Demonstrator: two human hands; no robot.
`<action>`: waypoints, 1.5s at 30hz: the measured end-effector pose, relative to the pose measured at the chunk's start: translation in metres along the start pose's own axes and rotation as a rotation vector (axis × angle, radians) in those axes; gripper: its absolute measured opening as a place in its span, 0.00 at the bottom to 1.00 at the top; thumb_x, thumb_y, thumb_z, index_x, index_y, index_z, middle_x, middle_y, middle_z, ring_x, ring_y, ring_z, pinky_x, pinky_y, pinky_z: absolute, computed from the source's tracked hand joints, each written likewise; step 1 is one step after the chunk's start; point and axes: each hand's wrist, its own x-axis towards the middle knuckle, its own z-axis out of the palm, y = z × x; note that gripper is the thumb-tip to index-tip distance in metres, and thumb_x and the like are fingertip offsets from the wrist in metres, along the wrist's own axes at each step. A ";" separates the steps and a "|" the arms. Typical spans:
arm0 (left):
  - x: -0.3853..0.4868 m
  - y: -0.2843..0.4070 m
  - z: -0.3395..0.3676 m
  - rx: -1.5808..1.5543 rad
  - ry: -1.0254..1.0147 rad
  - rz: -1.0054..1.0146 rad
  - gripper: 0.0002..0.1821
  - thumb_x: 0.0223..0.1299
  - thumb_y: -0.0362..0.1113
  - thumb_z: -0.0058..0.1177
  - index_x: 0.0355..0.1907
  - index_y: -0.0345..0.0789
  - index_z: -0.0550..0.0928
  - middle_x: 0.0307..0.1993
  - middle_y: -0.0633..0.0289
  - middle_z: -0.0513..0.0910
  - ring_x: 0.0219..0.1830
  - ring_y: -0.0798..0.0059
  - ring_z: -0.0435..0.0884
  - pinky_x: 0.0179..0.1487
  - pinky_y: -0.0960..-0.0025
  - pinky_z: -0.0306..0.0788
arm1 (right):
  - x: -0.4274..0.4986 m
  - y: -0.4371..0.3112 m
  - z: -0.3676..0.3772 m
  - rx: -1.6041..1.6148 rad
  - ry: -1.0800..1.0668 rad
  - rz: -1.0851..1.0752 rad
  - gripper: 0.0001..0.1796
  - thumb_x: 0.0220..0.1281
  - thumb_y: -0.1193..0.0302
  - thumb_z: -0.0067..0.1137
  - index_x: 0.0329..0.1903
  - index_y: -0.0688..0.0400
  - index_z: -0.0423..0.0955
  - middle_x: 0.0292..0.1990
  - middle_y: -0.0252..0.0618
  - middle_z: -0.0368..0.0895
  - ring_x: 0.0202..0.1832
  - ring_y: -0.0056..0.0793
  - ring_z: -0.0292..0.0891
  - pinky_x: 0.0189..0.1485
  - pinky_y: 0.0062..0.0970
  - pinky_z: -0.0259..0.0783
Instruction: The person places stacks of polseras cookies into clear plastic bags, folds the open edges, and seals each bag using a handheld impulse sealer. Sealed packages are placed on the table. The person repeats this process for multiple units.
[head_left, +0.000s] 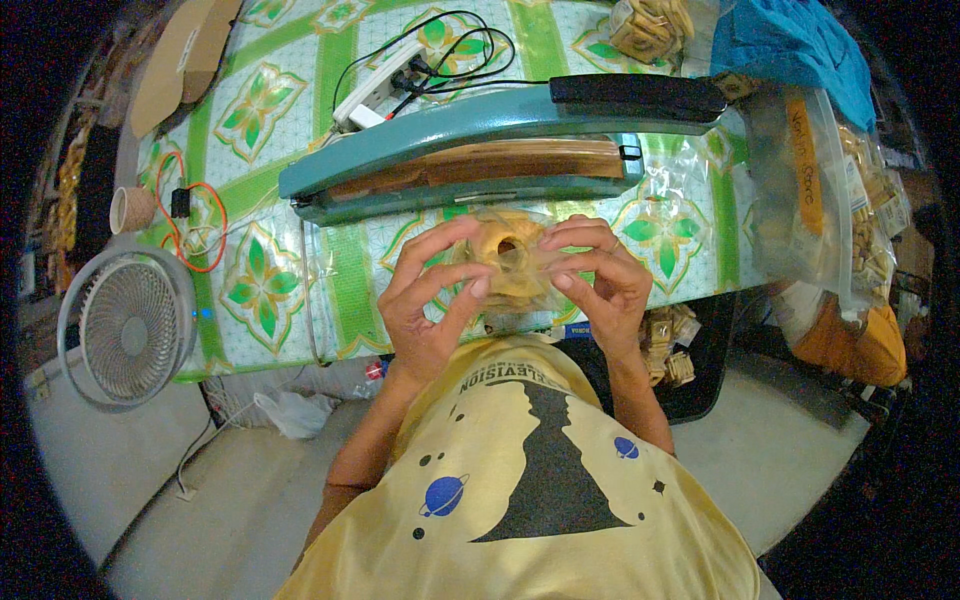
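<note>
Between my two hands is a clear plastic bag (517, 289) with yellowish contents, its mouth turned up toward me and a dark round opening showing. My left hand (424, 300) pinches the bag's left side between fingertips and thumb. On the opposite side, the fingertips of my right hand (611, 281) grip the plastic film. Just beyond the bag stands a teal hand impulse sealer (420, 142) with a black handle (637, 97); its arm is raised above the brown sealing bed. What exactly fills the bag is blurred.
A power strip (382, 86) with black cables lies behind the sealer. At left are a round fan (135, 330), a tape roll (133, 210) and an orange cord (217, 225). Filled bags (651, 30) and a large plastic bag (806, 195) are right; a black tub (705, 360) sits below.
</note>
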 end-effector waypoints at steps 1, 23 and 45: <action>0.000 -0.001 -0.001 -0.022 0.005 0.032 0.09 0.52 0.26 0.62 0.38 0.33 0.85 0.48 0.55 0.83 0.53 0.60 0.80 0.60 0.57 0.71 | 0.000 0.000 -0.001 -0.023 0.002 -0.026 0.06 0.49 0.77 0.67 0.32 0.62 0.83 0.40 0.43 0.84 0.49 0.39 0.77 0.64 0.43 0.61; 0.009 0.003 -0.012 -0.129 -0.258 -0.057 0.09 0.51 0.27 0.64 0.38 0.36 0.88 0.43 0.62 0.87 0.51 0.66 0.83 0.64 0.55 0.67 | -0.005 -0.021 -0.008 -0.271 -0.123 0.021 0.07 0.46 0.76 0.70 0.32 0.57 0.85 0.39 0.36 0.87 0.51 0.35 0.78 0.70 0.46 0.54; 0.006 0.008 -0.013 -0.082 -0.215 -0.089 0.10 0.49 0.25 0.66 0.35 0.39 0.89 0.39 0.65 0.87 0.46 0.70 0.84 0.63 0.55 0.68 | -0.014 -0.023 -0.011 -0.293 -0.081 -0.001 0.09 0.48 0.76 0.67 0.36 0.56 0.86 0.39 0.34 0.87 0.52 0.36 0.78 0.71 0.47 0.51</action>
